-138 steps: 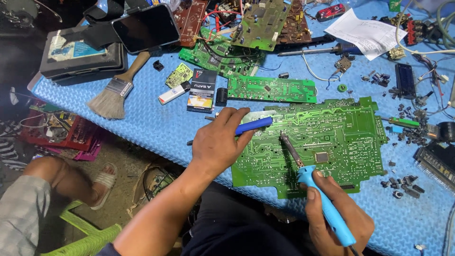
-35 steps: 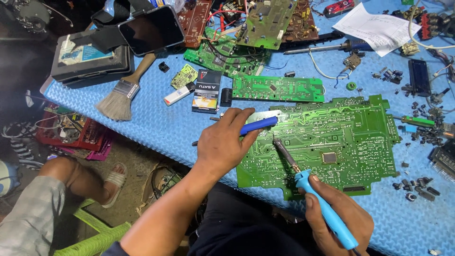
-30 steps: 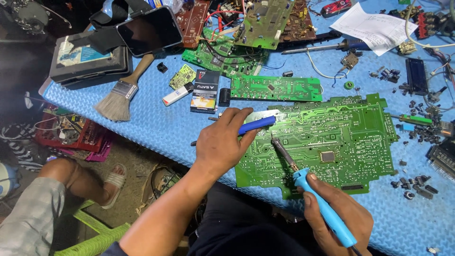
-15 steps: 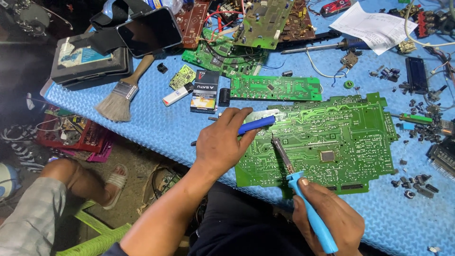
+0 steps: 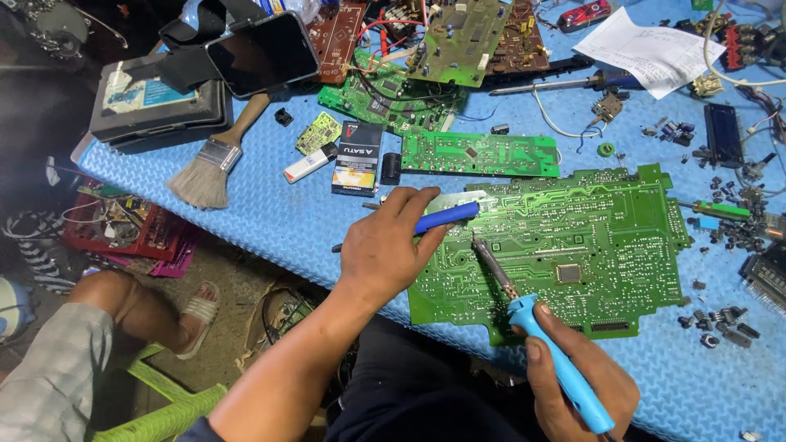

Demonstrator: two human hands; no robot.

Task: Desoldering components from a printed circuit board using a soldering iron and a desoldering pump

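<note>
A large green circuit board lies on the blue textured mat. My left hand rests on the board's left end, gripping a blue-handled tool whose metal tip points onto the board's upper left corner. My right hand holds a light blue soldering iron by its handle. The iron's dark metal tip touches the board near its left middle, just below the blue-handled tool.
A smaller green board lies behind, with more boards piled at the back. A paintbrush, lighter, small dark box and phone sit left. Loose components scatter right. A person's sandalled foot is below the table edge.
The soldering iron's tip has shifted slightly along the board's left part, and my right hand moved a little with it. My left hand stays put on the board.
</note>
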